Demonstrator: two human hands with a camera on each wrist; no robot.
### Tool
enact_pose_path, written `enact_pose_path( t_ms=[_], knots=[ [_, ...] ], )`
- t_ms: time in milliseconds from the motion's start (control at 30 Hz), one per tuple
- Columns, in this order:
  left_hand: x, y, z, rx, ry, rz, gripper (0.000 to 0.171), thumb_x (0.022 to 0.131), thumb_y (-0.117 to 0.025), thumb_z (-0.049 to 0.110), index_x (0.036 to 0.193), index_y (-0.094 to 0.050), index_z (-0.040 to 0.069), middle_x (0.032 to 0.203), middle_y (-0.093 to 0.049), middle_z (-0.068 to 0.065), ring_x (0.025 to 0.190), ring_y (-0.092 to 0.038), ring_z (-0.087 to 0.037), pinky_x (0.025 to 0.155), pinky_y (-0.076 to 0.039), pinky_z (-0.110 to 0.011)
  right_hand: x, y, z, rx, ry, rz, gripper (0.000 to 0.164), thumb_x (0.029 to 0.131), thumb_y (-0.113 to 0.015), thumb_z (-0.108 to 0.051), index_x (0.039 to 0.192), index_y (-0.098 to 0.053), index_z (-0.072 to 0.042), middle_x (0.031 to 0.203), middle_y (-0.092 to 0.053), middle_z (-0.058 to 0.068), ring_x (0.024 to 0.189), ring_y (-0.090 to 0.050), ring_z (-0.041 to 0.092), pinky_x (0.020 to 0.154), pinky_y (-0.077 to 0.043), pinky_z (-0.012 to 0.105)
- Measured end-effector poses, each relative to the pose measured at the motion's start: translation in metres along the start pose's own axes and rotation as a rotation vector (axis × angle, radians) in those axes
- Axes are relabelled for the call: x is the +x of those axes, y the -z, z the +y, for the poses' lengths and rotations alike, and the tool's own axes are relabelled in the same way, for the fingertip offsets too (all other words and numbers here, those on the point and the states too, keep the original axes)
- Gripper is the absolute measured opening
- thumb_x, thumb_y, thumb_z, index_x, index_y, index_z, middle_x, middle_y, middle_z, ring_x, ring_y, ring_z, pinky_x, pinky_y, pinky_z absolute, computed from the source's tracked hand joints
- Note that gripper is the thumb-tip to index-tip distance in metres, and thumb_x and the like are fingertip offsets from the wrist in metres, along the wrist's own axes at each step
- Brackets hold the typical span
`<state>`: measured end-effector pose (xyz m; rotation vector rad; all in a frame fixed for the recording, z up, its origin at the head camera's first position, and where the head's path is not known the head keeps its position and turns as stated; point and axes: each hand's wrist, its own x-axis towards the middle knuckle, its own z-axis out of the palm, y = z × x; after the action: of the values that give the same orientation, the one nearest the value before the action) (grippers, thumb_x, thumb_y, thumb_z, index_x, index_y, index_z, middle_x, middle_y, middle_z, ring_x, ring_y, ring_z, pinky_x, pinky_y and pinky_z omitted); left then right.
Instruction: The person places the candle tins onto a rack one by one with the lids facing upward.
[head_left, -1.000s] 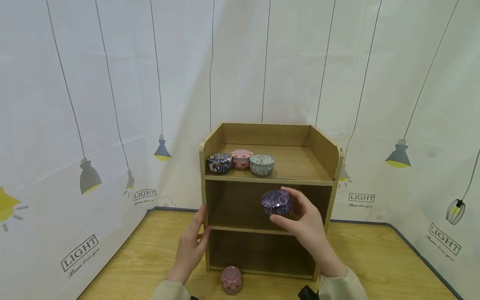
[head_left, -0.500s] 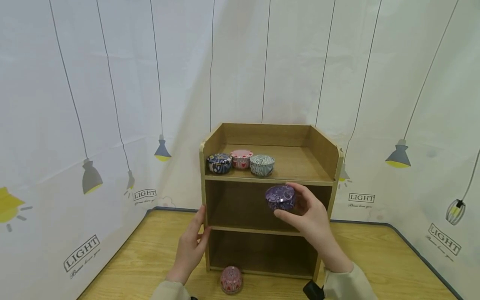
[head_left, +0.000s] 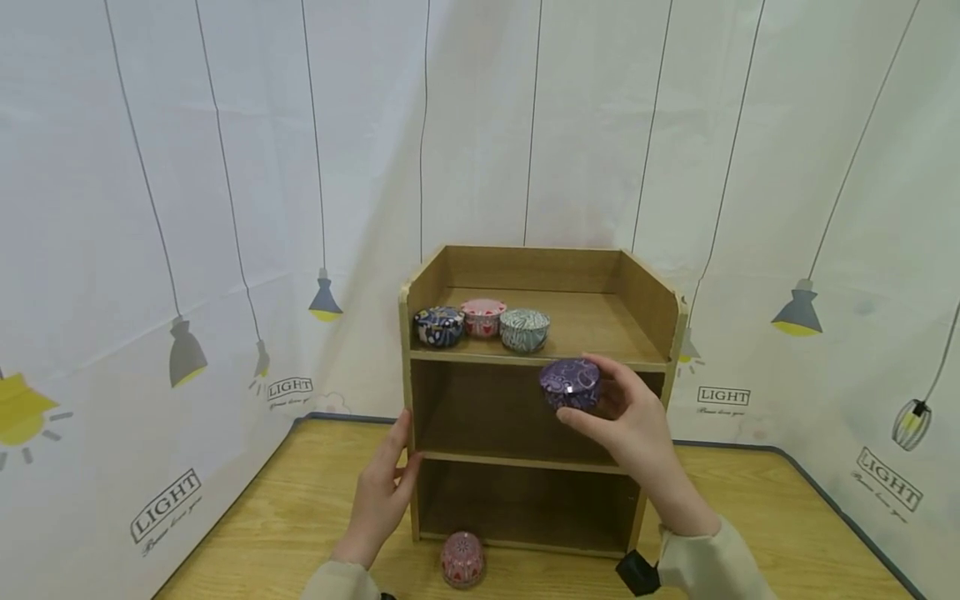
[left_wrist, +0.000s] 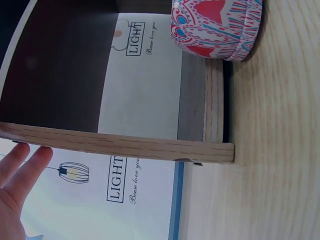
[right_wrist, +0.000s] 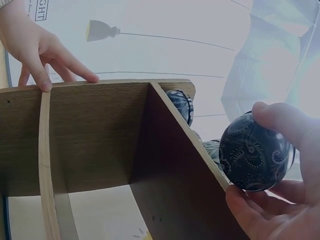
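Observation:
My right hand [head_left: 633,429] pinches a round purple tin [head_left: 568,385] with a swirl pattern between thumb and fingers. The tin hangs before the upper opening of a wooden shelf unit [head_left: 600,321], just below its top board. In the right wrist view the same tin [right_wrist: 254,156] looks dark, with the thumb across its edge. With extended fingers, my left hand [head_left: 381,490] touches the unit's left side panel. On the top board, toward the left, sit a dark blue patterned tin [head_left: 439,328], a pink tin [head_left: 483,319] and a pale green tin [head_left: 525,332].
A pink and red tin [head_left: 462,560] stands on the wooden table [head_left: 300,500] in front of the unit's lower left corner. White sheets printed with lamps [head_left: 480,125] hang behind and on both sides. The unit's raised side wall [head_left: 651,312] bounds the top board on the right.
My right hand has carried the purple tin upward and to the right, closer to the top board's front edge. The left hand and the other tins have stayed put.

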<state>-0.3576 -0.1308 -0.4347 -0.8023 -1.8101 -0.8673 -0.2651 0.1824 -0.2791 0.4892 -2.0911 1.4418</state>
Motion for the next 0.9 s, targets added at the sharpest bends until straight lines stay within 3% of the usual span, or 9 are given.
enact_pose_path(
  t_ms=[267,433,567,733,900],
  knots=[
    [-0.001,-0.001,-0.001,0.007,0.003,-0.003,0.073,0.082,-0.067,-0.011,0.148,-0.038,0.003,0.146,-0.046,-0.013,0.122,-0.052,-0.021,0.066,-0.057,-0.020,0.005,0.008,0.000,-0.015,0.026,-0.002,0.068,0.073,-0.085,-0.006,0.133,-0.053,-0.001,0.123,-0.056,0.014,0.105,-0.059,0.016,0.084,-0.052,0.016],
    [0.000,-0.001,-0.001,0.003,0.000,-0.005,0.058,0.095,-0.062,0.006,0.148,-0.038,0.002,0.146,-0.046,-0.013,0.123,-0.052,-0.021,0.066,-0.057,-0.020,0.008,0.013,-0.002,-0.032,0.026,0.007,0.068,0.073,-0.085,-0.006,0.134,-0.053,-0.002,0.121,-0.058,0.014,0.102,-0.060,0.012,0.085,-0.052,0.016],
    [0.000,-0.001,-0.001,0.001,0.000,-0.005,0.053,0.101,-0.054,0.019,0.149,-0.037,0.003,0.146,-0.045,-0.013,0.123,-0.052,-0.023,0.066,-0.057,-0.019,0.011,0.015,-0.003,-0.054,0.016,0.006,0.068,0.074,-0.084,-0.006,0.134,-0.052,-0.002,0.121,-0.059,0.015,0.104,-0.061,0.017,0.085,-0.051,0.015],
    [-0.001,-0.001,-0.001,0.013,-0.009,0.001,0.056,0.097,-0.060,0.009,0.148,-0.038,0.002,0.146,-0.046,-0.013,0.121,-0.054,-0.024,0.065,-0.057,-0.020,0.014,0.018,-0.009,-0.055,-0.012,-0.004,0.070,0.075,-0.084,-0.008,0.136,-0.051,-0.002,0.124,-0.056,0.017,0.106,-0.061,0.028,0.084,-0.051,0.015],
    [0.000,0.000,0.001,0.015,0.008,-0.003,0.068,0.086,-0.067,-0.005,0.148,-0.038,0.003,0.146,-0.045,-0.013,0.121,-0.053,-0.023,0.066,-0.057,-0.021,0.017,0.021,-0.014,-0.050,-0.013,-0.018,0.070,0.076,-0.084,-0.009,0.137,-0.050,-0.002,0.126,-0.053,0.017,0.106,-0.061,0.030,0.082,-0.052,0.015]
  ],
)
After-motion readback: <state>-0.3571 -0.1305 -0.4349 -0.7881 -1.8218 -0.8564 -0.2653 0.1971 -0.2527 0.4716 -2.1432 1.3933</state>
